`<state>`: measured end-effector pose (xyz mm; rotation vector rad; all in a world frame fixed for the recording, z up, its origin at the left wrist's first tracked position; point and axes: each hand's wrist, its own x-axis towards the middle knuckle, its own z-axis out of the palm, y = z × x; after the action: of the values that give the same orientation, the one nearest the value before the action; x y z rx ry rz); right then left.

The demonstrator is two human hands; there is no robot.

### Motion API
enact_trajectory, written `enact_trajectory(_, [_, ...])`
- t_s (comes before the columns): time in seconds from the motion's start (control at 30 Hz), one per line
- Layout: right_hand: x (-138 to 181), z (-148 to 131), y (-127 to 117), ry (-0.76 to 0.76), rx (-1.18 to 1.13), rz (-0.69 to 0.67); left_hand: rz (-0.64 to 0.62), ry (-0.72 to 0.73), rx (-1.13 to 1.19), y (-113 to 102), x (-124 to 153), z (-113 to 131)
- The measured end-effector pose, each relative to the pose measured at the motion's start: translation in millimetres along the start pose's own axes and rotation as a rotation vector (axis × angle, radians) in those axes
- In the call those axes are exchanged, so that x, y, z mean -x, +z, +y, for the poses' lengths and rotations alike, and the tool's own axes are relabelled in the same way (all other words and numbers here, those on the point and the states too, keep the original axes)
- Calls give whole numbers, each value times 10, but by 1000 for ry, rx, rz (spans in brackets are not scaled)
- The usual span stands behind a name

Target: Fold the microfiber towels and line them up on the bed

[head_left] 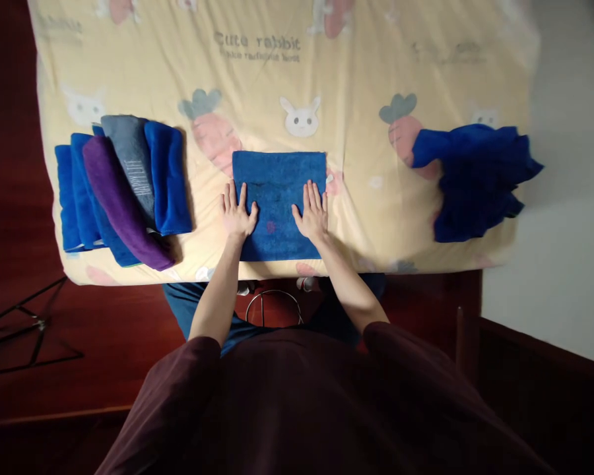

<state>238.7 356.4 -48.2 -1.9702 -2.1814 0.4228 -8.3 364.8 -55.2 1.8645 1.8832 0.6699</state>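
Note:
A folded blue towel (277,178) lies flat on the yellow rabbit-print sheet (356,79) in front of me. My left hand (236,212) rests palm down on its left edge, fingers stretched out. My right hand (313,212) presses flat on its right side, fingers together and straight. Neither hand grips anything.
A row of folded towels (123,188), blue, purple and grey, leans at the left of the sheet. A loose heap of dark blue towels (475,178) lies at the right edge. Dark red floor lies at the left and below, a pale floor at the right.

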Motion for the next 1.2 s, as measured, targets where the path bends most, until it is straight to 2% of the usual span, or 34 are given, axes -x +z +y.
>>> enact_trajectory(0.13, [24,-45,20,-21,-31,34,-17,5,-67,-73,-6,78])
enact_trajectory(0.2, [134,-31,-16,-36,-37,29,-12,-25,-108,-120,85,143])
enact_trajectory(0.33, [617,98,-67,-85,-38,58,40,-71,-141,-172,585,168])
enact_trajectory(0.43, [996,210,-59,-60,-34,92,57,-47,-147,-205,1008,90])
enact_trajectory(0.5, [1132,256,-43,-33,-23,99,60,-42,-161,-227,1166,41])
enact_trajectory(0.77, [1096,272,37,1,-5,72,43,-59,-176,-185,1162,-12])
enact_trajectory(0.93, [1102,235,59,-18,-20,151,87,-34,-161,-159,1177,-47])
enact_trajectory(1.03, [1126,173,70,17,-62,218,63,-61,-125,-218,1170,-72])
enact_trajectory(1.13, [1358,103,163,92,-150,287,27,-44,-78,-312,1385,-183])
enact_trajectory(1.2, [1686,82,288,109,-217,368,11,37,-41,-331,1743,-328])
